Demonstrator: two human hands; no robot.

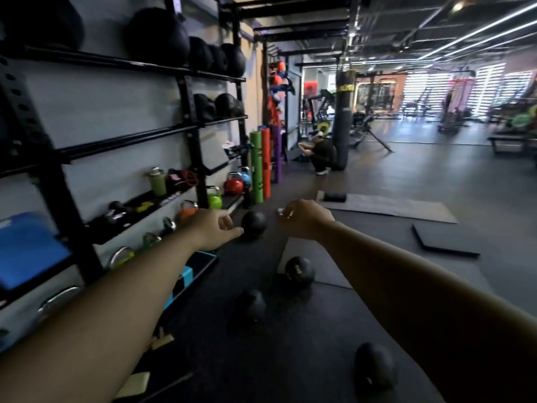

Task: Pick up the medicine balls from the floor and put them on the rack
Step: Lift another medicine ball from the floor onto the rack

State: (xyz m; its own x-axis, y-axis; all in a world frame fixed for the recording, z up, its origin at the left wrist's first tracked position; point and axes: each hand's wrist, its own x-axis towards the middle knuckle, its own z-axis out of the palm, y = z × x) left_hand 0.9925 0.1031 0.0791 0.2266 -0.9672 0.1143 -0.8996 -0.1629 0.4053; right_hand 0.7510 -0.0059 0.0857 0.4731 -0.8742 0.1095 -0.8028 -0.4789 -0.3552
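Balls first: I count four black medicine balls (299, 273) loose on the floor (436, 170), none lifted. The farthest ball (253, 223) shows just past my left hand (215, 228), which hangs relaxed and empty. My right hand (302, 218) curls away from me with a glint at the fingers, and I cannot tell whether it holds anything. Tripping worries me most, since the nearer balls lie in my path. A nudged ball could also roll under the rack (186, 82) among the kettlebells (234, 184), and a one-handed lift to the upper rails might slip. The floor is dark rubber with grey mats (389, 209) whose edges could catch a foot. Beyond stands a punching bag (343, 112), with a person (319, 152) crouched beside it.
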